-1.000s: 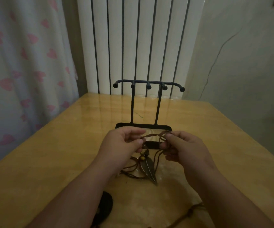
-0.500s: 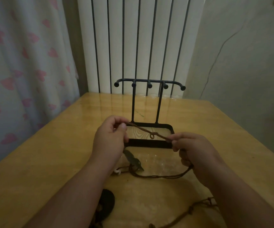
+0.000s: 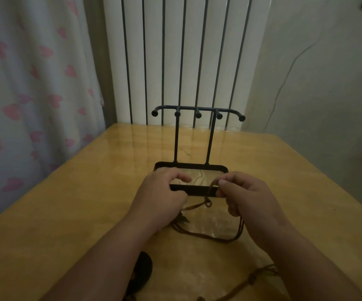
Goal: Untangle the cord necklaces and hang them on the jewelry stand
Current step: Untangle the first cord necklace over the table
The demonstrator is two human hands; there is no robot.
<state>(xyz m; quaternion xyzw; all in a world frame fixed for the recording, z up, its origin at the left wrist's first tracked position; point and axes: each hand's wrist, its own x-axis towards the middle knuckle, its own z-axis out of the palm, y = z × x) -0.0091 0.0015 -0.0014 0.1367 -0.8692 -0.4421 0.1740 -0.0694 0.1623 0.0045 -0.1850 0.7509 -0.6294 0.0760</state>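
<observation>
A brown cord necklace (image 3: 210, 237) lies in a loop on the table, just in front of the black jewelry stand (image 3: 198, 109). My right hand (image 3: 248, 199) pinches one strand of the cord between thumb and forefinger, over the front rim of the stand's base. From that pinch the cord drops to a small knot (image 3: 207, 202) and runs left under my left hand (image 3: 161, 200). That hand's fingers are curled round the cord. A dark leaf pendant (image 3: 184, 219) peeks out below the left hand. All the stand's hooks are bare.
A second brown cord (image 3: 252, 276) with knots lies at the near right of the wooden table (image 3: 78, 203). A dark oval pendant (image 3: 143, 270) sits by my left forearm. Behind the table are a white radiator and a heart-print curtain at the left.
The cord was stretched taut between my raised hands; now both hands have dropped towards the table and moved closer together, and the cord sags with its knot hanging below the right hand.
</observation>
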